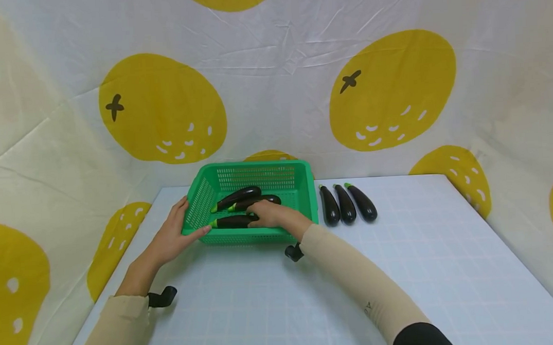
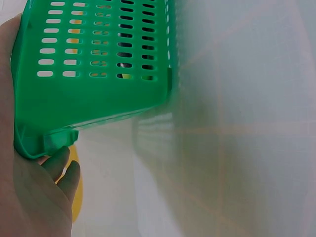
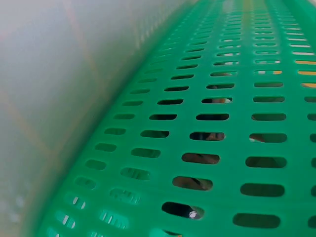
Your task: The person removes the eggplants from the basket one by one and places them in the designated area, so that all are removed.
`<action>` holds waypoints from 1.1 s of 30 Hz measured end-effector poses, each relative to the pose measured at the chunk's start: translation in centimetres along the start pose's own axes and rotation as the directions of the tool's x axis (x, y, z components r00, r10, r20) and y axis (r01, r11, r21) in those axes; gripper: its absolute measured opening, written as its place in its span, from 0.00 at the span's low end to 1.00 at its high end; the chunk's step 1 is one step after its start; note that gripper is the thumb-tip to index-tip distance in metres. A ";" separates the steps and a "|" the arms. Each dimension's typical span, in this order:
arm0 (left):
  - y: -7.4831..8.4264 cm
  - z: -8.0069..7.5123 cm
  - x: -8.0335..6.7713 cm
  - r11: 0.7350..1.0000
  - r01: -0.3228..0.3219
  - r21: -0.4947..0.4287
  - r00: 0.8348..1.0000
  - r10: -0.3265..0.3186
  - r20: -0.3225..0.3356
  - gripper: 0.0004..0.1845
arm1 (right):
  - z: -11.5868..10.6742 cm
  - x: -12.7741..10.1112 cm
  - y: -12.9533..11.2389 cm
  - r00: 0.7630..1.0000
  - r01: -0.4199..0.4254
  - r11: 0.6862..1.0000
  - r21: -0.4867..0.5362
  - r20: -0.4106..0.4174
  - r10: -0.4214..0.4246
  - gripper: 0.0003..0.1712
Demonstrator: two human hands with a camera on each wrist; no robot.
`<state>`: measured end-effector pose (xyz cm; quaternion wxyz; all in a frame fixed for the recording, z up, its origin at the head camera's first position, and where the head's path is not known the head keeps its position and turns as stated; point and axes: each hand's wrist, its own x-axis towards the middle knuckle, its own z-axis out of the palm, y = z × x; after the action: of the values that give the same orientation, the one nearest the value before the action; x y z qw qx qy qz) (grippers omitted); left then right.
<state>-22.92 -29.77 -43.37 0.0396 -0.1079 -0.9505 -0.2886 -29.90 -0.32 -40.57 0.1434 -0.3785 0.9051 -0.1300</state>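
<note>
A green plastic basket (image 1: 256, 236) with slotted walls stands near the far edge of the table, three dark eggplants inside. My left hand (image 1: 172, 239) holds its front left corner, thumb along the front rim and fingers at the left side; the left wrist view shows the corner (image 2: 94, 101) close up. Reaching over the front wall, my right hand (image 1: 271, 214) grips the blunt end of the nearest eggplant (image 1: 232, 222). Behind it lie two more, a back eggplant (image 1: 238, 196) and a middle eggplant (image 1: 259, 200). Through the basket slots (image 3: 210, 136) the right wrist view gives dark glimpses only.
Right of the basket, three eggplants lie side by side: a left one (image 1: 330, 206), a middle one (image 1: 346, 204) and a right one (image 1: 363, 202). A pale checked cloth (image 1: 245, 307) covers the table. White sheeting (image 1: 273, 100) with yellow fruit prints rises behind and at both sides.
</note>
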 end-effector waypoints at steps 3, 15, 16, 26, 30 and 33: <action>0.1 -0.2 0.1 1.000 -0.009 0.004 1.000 0.009 -0.006 0.60 | -0.2 0.0 0.1 1.000 -0.011 1.000 0.006 0.008 0.011 0.24; 0.3 -0.6 0.4 1.000 -0.004 0.009 1.000 0.004 -0.007 0.60 | -1.7 -1.0 0.6 1.000 0.000 0.994 0.108 0.003 -0.001 0.27; 0.3 -0.6 0.4 1.000 -0.002 0.008 1.000 0.002 -0.007 0.60 | -1.7 -1.2 0.7 1.000 -0.001 0.993 0.118 0.000 0.001 0.27; 0.1 0.0 -0.3 1.000 0.013 0.006 1.000 -0.013 0.005 0.61 | -2.1 -3.8 0.8 0.999 -0.018 0.974 0.228 -0.028 0.025 0.28; 0.1 0.1 -0.4 1.000 0.005 0.006 1.000 -0.005 -0.003 0.61 | -2.5 -4.9 0.7 0.999 -0.007 0.968 0.253 -0.043 0.019 0.28; 0.1 0.1 -0.4 1.000 -0.001 0.010 1.000 0.001 -0.007 0.60 | -2.7 -5.8 0.6 0.998 0.011 0.965 0.262 -0.062 0.006 0.29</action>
<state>-22.56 -29.72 -43.49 0.0436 -0.1071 -0.9517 -0.2843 -27.39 4.65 -37.31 0.1640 -0.3531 0.8835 -0.2604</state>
